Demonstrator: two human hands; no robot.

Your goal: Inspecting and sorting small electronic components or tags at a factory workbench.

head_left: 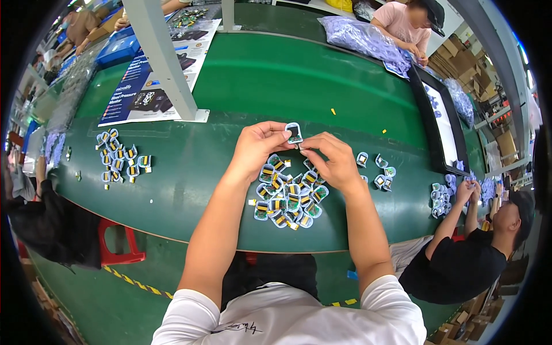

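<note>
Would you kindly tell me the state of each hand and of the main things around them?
Held part: lifted off the table.
Left hand: fingers closed on the held part.
Right hand: fingers bent in at its lower edge; grip unclear.
Middle pile: heaped, parts overlapping.
Left cluster: loosely bunched.
Right cluster: a few parts, spread out.
Poster: flat, partly hidden by a post.
Clear bag: full, bulging.

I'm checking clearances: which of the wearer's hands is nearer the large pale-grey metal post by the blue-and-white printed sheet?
Left. The left hand is to the right of the post; the right hand is farther right.
</note>
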